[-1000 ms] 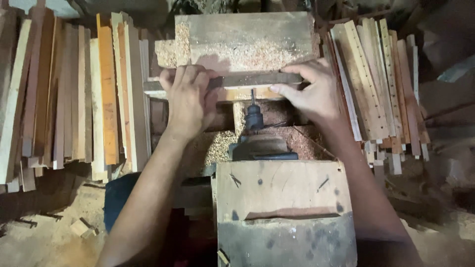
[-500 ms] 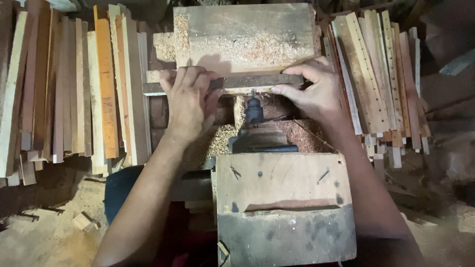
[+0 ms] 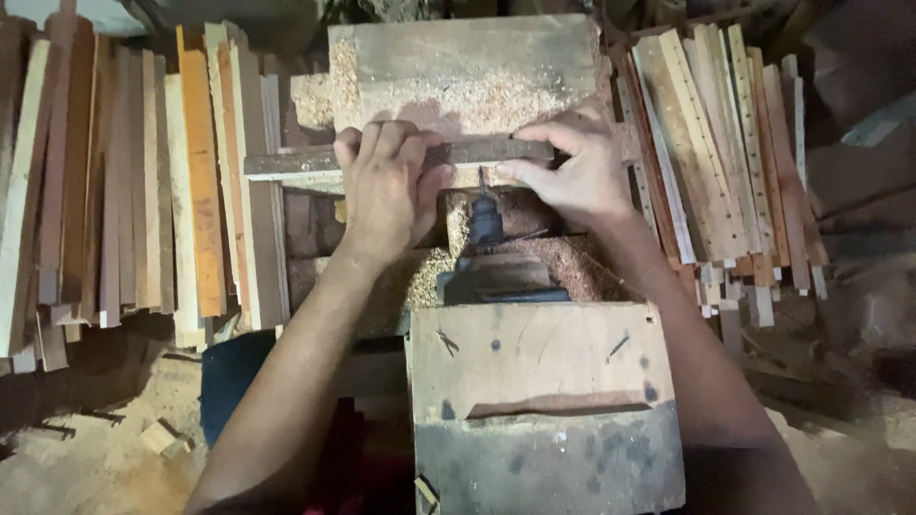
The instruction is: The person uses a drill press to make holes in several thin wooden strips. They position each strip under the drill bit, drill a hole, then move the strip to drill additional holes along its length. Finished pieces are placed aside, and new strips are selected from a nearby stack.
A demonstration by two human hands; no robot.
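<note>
A long dark wooden strip (image 3: 477, 153) lies crosswise on a sawdust-covered wooden block (image 3: 458, 67). My left hand (image 3: 386, 186) presses down on the strip left of its middle. My right hand (image 3: 572, 172) grips its right end with fingers over the top. Between my hands a horizontal drill bit with a dark chuck (image 3: 485, 217) points at the strip's near edge. Behind the chuck sits a wooden box housing (image 3: 544, 381).
A stack of plain wooden strips (image 3: 143, 191) stands at the left. Another stack of strips with rows of drilled holes (image 3: 716, 143) lies at the right. Sawdust (image 3: 95, 458) covers the floor at the lower left, with a small wood offcut (image 3: 157, 437).
The strip has slid to the left under my hands, so more of it sticks out past my left hand. Both hands keep their hold.
</note>
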